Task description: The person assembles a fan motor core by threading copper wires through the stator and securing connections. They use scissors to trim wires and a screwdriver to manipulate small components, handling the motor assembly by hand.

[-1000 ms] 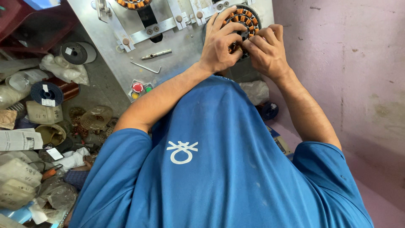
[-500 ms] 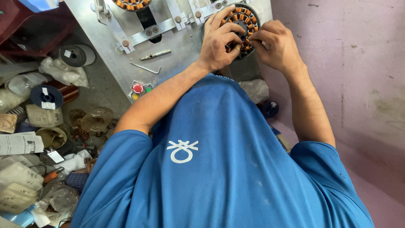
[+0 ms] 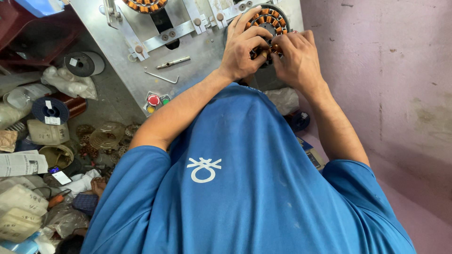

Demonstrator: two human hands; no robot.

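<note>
While you lean over the grey metal bench (image 3: 207, 51), this is how things lie:
Left hand: your left hand (image 3: 245, 47) sits at the upper middle of the frame, fingers curled tight onto the near rim of the round coil ring (image 3: 269, 21), gripping it.
Right hand: your right hand (image 3: 296, 59) is just beside the left, touching it, fingers bent narrow and pinched on the same ring's lower edge.
Coil ring: it stands at the top of the frame, right of centre, on the bench, its copper windings showing above your knuckles; the lower half is hidden by your hands.
Second ring: another wound ring (image 3: 145, 4) is cut off by the top edge, well apart to the left.
Bench top: a hex key (image 3: 162, 76) and a small metal rod (image 3: 173, 62) lie left of your forearm; a red button (image 3: 153, 99) sits at the bench's near corner.
Left side: wire spools (image 3: 52, 110) and bags crowd the floor.
</note>
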